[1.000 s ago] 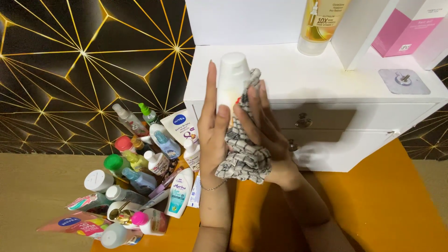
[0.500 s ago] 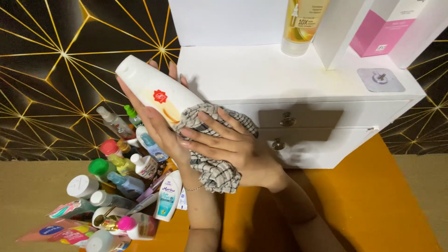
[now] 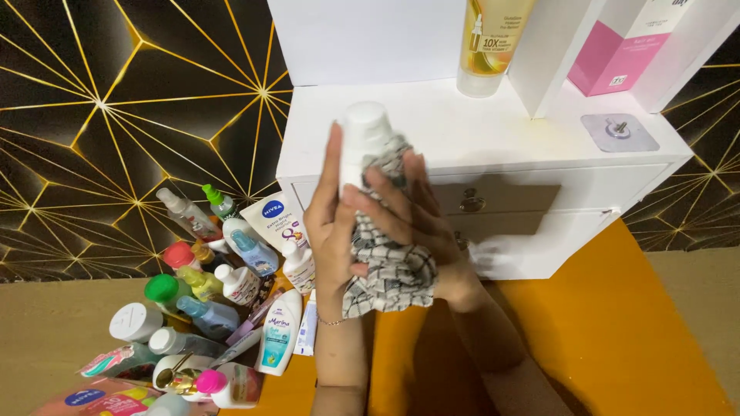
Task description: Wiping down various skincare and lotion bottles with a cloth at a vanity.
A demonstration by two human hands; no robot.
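Observation:
My left hand holds a white plastic bottle upright, its cap pointing up, in front of a white dresser. My right hand presses a grey-and-white checked cloth against the bottle's side, fingers spread over it. The cloth wraps around the lower part of the bottle and hangs below my palms. Most of the bottle's body is hidden by hands and cloth.
A white dresser with a drawer knob stands ahead; on it sit a yellow bottle and a pink-and-white box. Several toiletry bottles and tubes lie on the floor at left. An orange mat lies below.
The bottle has swung from tilted leftward, label showing, back to upright. My right hand and the cloth moved up along its side.

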